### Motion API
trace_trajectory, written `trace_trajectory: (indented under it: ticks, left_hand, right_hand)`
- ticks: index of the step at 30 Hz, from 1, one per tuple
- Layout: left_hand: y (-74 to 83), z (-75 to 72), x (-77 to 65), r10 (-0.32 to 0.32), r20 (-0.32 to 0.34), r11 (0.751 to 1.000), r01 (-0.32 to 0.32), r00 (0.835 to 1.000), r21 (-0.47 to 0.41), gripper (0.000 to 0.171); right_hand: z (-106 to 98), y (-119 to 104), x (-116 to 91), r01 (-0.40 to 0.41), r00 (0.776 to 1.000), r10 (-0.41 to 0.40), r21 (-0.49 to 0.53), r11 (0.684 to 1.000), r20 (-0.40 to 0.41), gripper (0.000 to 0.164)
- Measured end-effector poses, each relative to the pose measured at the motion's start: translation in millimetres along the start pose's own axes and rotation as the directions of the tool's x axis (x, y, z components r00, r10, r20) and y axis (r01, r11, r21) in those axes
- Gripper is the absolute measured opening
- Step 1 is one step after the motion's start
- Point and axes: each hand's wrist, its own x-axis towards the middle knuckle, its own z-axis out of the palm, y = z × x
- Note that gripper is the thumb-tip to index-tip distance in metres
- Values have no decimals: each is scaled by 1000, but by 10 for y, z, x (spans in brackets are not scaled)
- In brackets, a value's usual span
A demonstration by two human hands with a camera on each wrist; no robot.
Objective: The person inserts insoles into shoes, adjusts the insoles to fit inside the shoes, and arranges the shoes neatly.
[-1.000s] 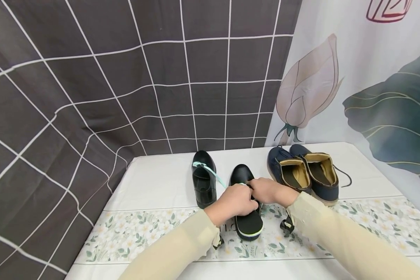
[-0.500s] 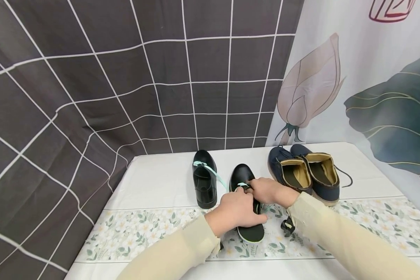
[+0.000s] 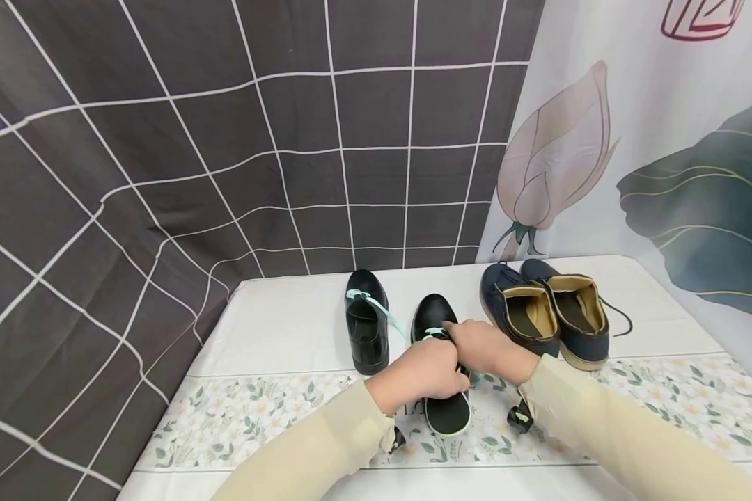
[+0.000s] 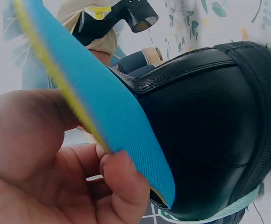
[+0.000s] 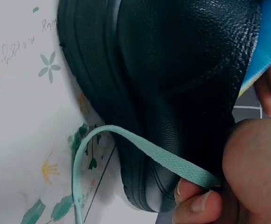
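Observation:
In the head view, a black leather shoe (image 3: pixel 434 311) with mint laces (image 3: pixel 435 332) points away from me. Its insole (image 3: pixel 448 415), black on top, sticks out over the heel end; the left wrist view shows its blue underside and yellow edge. My left hand (image 3: pixel 421 372) pinches the insole between thumb and fingers, its front part hidden inside the shoe. My right hand (image 3: pixel 485 346) grips the shoe's upper by the lacing. In the right wrist view its fingertips (image 5: pixel 198 205) are at the mint lace (image 5: pixel 147 148), which loops down over the shoe's side.
A matching black shoe (image 3: pixel 366 327) with a mint lace stands just left. Two navy shoes (image 3: pixel 542 306) with tan linings sit at the back right, one dark lace trailing. The white table (image 3: pixel 282 327) has a floral strip; a dark gridded cloth (image 3: pixel 301 139) hangs behind.
My left thumb spread out half a second ago and is now curled back in at the insole. The insole's heel end has tilted slightly toward me. My right hand keeps its place at the lacing.

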Motion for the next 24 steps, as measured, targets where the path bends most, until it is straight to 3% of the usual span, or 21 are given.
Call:
trace_trajectory:
  ticks: [4,10,16,21,24]
  left_hand:
    - [0,2,9,2,-25,1000,-2,1000,6,18]
    - [-30,54,120,51,-54,994,-45,997,102,21]
    - [-81,144,258,38,-122,989,-20,992,145,22]
    - [-90,225,217,8,-202,992,17,979,123,26]
    - [-72,244,142,-31,-209,992,55,977,113,22]
  right_hand:
    - [3,2,-8,10,999,-10,0,1000,-32,25]
    - [10,19,-12,48,998,-47,13,999,-29,25]
    - [32,42,-19,86,995,-84,33,996,-46,21]
    - [30,49,-10,46,999,-45,75,996,-18,28]
    - [31,58,0,17,1000,-17,87,996,-8,33]
